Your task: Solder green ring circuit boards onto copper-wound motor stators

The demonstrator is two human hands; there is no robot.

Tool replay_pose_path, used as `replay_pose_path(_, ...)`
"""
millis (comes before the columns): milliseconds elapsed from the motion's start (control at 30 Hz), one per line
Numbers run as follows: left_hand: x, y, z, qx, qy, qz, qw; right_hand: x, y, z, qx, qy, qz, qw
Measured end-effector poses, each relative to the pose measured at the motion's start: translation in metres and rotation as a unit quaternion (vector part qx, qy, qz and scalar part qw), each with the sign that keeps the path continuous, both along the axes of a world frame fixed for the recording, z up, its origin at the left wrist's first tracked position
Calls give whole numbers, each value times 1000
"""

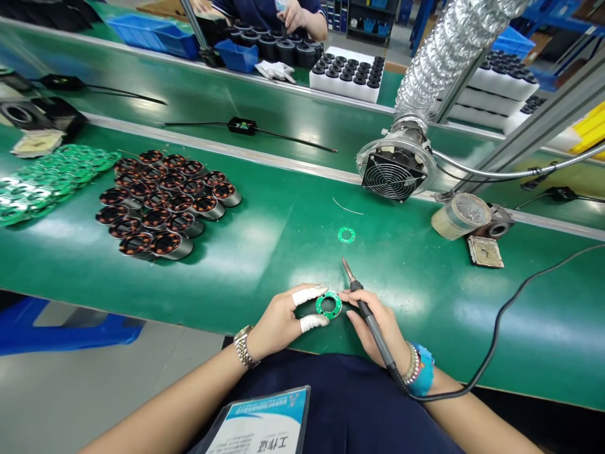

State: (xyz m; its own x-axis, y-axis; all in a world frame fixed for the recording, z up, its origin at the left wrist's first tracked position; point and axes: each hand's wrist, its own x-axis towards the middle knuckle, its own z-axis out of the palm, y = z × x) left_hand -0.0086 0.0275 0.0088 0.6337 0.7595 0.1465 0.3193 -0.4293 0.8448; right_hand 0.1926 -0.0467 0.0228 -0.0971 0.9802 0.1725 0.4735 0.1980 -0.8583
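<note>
Between the white-covered thumb and finger of my left hand [283,315] is a ring-shaped green circuit board [336,311], gripped at its edge. A soldering iron [373,325] lies in my right hand [385,321], its tip pointing up and away from the board. A fingertip of the right hand reaches the board's right edge; whether it presses on it I cannot tell. Farther up the bench lies a second, thinner green ring board [346,235], with a thin white wire [348,207] beyond it.
Several copper-wound motor stators [172,244] stand at the left, beside stacked green board panels [51,180]. A fume fan [393,176] hangs over the back edge. A round tub [460,216] and a sponge holder [486,252] sit at right. The iron's cord [501,315] crosses the bench. Another person's hand [292,16] works opposite.
</note>
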Motion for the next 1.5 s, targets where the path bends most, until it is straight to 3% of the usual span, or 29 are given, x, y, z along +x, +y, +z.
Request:
replay_pose_path(233,5,1,2,4,-45,-13,999,0,8,3,54,-54,51,996)
replay_pose_path(433,15,-32,7,5,10,102,995,3,7,11,8,-42,72,997)
replay_pose_path(533,6,-31,17,-70,19,50,996,5,6,11,31,-52,71,996)
replay_pose_path(667,-10,-8,27,-152,14,3,988,1,6,7,51,-71,84,993)
replay_pose_path(867,-2,9,29,1,152,-57,987,-8,7,6,44,-93,65,993)
replay_pose_path(1000,-1,11,30,27,174,-50,983,-10,5,7,52,-96,49,993)
replay_pose_path(1100,-11,18,35,-38,152,-51,986,-10,6,7,52,-96,50,993)
replay_pose_path(1233,-27,29,37,-191,29,-113,975,-7,8,7,47,-93,58,993)
replay_pose_path(1300,-30,32,32,-166,14,-105,980,-6,9,8,40,-90,66,993)
replay_pose_path(1400,-26,34,22,-70,52,-82,993,-3,10,10,26,-84,75,993)
replay_pose_path(1500,-16,33,16,-41,36,-98,994,-1,10,10,13,-80,77,994)
